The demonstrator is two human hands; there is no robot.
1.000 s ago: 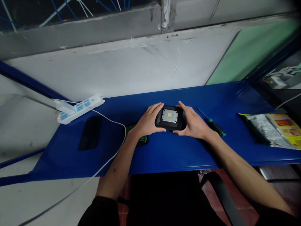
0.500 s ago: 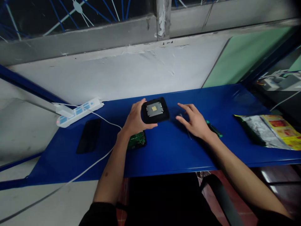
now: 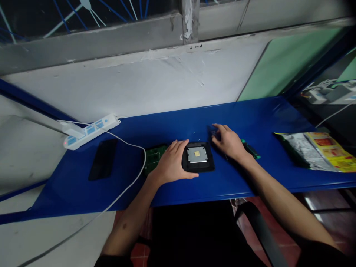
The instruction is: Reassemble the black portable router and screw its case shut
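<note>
My left hand [image 3: 172,163] grips the left side of a black square plastic housing [image 3: 211,163], which is down at the blue table top. A silver metal plate [image 3: 197,158] with a small tan square in its middle is set inside the housing. Beside it on the left, a green circuit board [image 3: 152,157] is partly hidden by my hand. To the right of the housing, my right hand [image 3: 228,142] rests low with fingers curled around a small dark, partly clear thing I cannot make out. A green-and-black tool [image 3: 250,149] lies just beyond that hand.
A white power strip [image 3: 93,131] with a plug and cable stands at the back left. In front of it lies a black phone [image 3: 102,159]. The white cable [image 3: 139,172] crosses the table near my left forearm. A shiny yellow-and-green packet [image 3: 319,151] lies at the right.
My left hand has brought the housing down and to the right, from above the table to its surface. My right fingers have drawn in around the small thing.
</note>
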